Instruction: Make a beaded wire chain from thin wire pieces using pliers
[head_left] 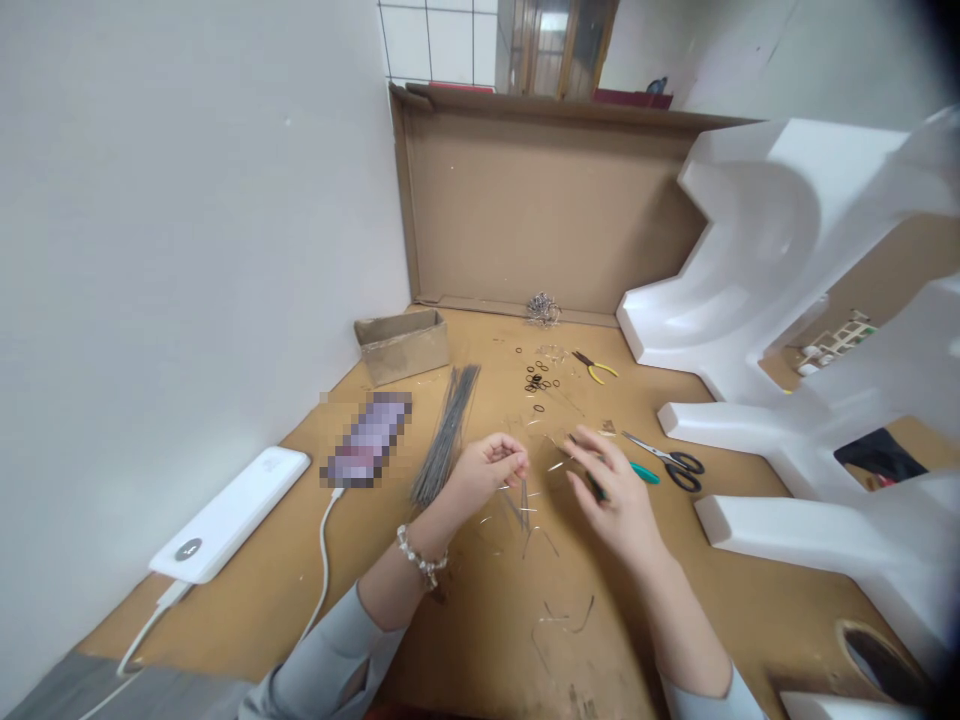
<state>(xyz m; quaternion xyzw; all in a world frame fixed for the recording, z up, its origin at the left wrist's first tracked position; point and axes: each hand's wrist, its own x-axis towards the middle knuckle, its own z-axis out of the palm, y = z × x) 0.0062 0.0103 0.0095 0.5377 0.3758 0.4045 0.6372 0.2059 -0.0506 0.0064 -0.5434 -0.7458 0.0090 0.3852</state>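
My left hand (487, 476) is closed in a pinch above several loose thin wire pieces (529, 510); whatever is between its fingertips is too small to make out. My right hand (616, 498) hovers with its fingers apart over green-handled pliers (645, 473), which it partly covers. Close to its fingertips shows a short shiny wire bit (556, 466). Left of my left hand lies a bundle of straight grey wires (444, 440). Beyond both hands are several small dark rings (537, 381). Bent wire pieces (566, 622) lie nearer to me.
Scissors (671, 460) and yellow-handled pliers (596, 368) lie to the right. A small cardboard box (403, 346), a blurred-out phone (367, 440) and a white power bank (232, 515) with cables stand left. Farther back is a wire tangle (543, 309). White moulded foam (750, 250) borders the right.
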